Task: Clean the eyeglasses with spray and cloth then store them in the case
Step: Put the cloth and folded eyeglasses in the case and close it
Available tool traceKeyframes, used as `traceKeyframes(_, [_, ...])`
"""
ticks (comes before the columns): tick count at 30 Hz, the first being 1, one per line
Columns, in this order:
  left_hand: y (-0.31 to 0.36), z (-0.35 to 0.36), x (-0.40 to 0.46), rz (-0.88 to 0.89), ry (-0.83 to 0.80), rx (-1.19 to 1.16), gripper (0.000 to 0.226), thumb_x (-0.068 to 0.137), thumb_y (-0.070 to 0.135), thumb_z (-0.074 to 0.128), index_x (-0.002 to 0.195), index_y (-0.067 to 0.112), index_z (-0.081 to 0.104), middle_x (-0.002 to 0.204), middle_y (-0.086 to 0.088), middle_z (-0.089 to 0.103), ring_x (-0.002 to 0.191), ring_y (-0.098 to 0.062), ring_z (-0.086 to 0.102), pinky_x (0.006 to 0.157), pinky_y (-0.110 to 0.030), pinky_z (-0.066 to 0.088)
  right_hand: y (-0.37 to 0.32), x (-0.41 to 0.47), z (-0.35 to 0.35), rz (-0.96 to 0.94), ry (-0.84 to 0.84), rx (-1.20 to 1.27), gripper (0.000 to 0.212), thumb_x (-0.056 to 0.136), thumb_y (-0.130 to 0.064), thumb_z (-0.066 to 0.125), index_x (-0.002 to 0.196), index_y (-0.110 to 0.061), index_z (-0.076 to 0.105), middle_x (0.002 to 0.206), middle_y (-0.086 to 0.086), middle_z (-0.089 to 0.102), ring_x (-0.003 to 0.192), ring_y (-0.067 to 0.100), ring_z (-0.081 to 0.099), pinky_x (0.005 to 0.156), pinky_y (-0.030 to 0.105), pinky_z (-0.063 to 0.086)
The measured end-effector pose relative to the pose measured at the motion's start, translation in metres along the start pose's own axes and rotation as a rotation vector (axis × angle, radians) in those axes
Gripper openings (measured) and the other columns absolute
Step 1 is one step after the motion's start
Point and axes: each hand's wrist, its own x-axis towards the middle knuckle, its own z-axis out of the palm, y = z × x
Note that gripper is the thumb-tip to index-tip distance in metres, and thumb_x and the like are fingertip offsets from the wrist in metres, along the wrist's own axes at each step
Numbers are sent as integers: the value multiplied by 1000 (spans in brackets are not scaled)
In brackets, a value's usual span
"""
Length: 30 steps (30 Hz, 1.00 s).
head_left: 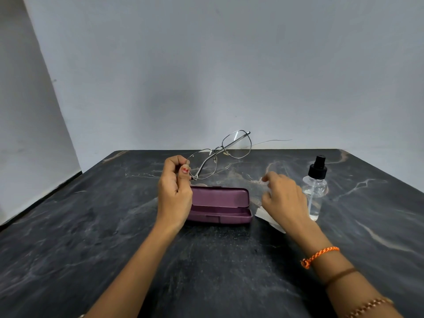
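My left hand (pixel 174 191) pinches thin metal-framed eyeglasses (pixel 220 152) by their left edge and holds them tilted in the air above the table, one temple sticking out to the right. Below them a purple glasses case (pixel 220 204) lies open and empty. My right hand (pixel 283 196) hovers right of the case with curled fingers over a pale cloth (pixel 263 214); whether it grips the cloth I cannot tell. A clear spray bottle (pixel 315 189) with a black nozzle stands upright just right of that hand.
Everything rests on a dark marbled table (pixel 114 237) pushed against a plain grey wall. The table's left edge runs diagonally at the left side of the view.
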Motion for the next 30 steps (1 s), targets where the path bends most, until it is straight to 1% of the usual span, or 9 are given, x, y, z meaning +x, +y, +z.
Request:
traceKeyframes(3, [2, -1, 1, 10, -26, 24, 33, 92, 2, 38, 81, 32, 44, 74, 8, 47, 67, -8, 43, 61, -9, 40, -4, 2, -5, -103, 292, 323, 23, 88, -12, 53, 110, -7, 57, 102, 10, 64, 86, 22, 60, 73, 33, 51])
traceKeyframes(5, [4, -2, 0, 33, -54, 47, 33, 91, 1, 38, 81, 32, 44, 74, 7, 47, 67, -10, 42, 61, -10, 39, -10, 3, -10, -58, 380, 643, 17, 89, -16, 53, 104, -12, 59, 91, -1, 64, 77, 12, 58, 68, 16, 50])
traceKeyframes(6, [5, -2, -1, 50, -72, 65, 32, 91, 3, 39, 81, 32, 44, 74, 6, 47, 68, -9, 43, 62, -10, 39, -12, 3, -12, -12, 393, 799, 14, 90, -19, 51, 102, -17, 58, 88, -7, 62, 77, 10, 58, 68, 12, 48])
traceKeyframes(9, [6, -2, -3, 87, -131, 107, 19, 85, 13, 37, 83, 31, 43, 76, 6, 46, 69, -7, 44, 64, -12, 39, -16, 6, -16, 112, 370, 1162, 14, 94, -23, 46, 102, -20, 58, 87, -10, 62, 79, 4, 61, 73, 17, 51])
traceKeyframes(13, [7, 0, -6, 157, -211, 183, 18, 81, 9, 37, 83, 26, 42, 74, 8, 41, 68, -10, 39, 63, -18, 34, -17, 8, -19, 182, 323, 1393, 21, 95, -23, 43, 91, -19, 63, 86, -4, 64, 77, 4, 61, 65, 11, 50])
traceKeyframes(18, [8, 3, -9, 227, -241, 249, 15, 80, 2, 37, 85, 15, 44, 79, 13, 42, 74, -9, 41, 67, -11, 35, -17, 9, -23, 210, 259, 1530, 25, 95, -22, 43, 83, -17, 64, 82, -1, 64, 71, 4, 61, 64, 11, 51])
traceKeyframes(23, [9, 2, -9, 218, -235, 233, 15, 80, 3, 37, 86, 15, 43, 79, 11, 42, 74, -10, 41, 67, -14, 35, -14, 10, -20, 300, 299, 1388, 20, 93, -18, 49, 92, -8, 66, 85, -5, 64, 70, 3, 59, 59, 7, 49])
traceKeyframes(27, [9, 2, -9, 211, -239, 221, 14, 81, 3, 37, 86, 15, 43, 77, 10, 41, 73, -11, 41, 66, -17, 35, -12, 9, -19, 318, 70, 1445, 22, 91, -23, 51, 77, -15, 66, 74, -2, 65, 67, 6, 59, 57, 12, 49])
traceKeyframes(30, [9, 2, -9, 217, -236, 226, 15, 81, 3, 37, 85, 16, 43, 78, 12, 41, 72, -10, 41, 66, -14, 35, -13, 8, -18, 285, -3, 1497, 22, 89, -23, 54, 73, -16, 67, 66, -7, 69, 64, 3, 62, 59, 14, 51])
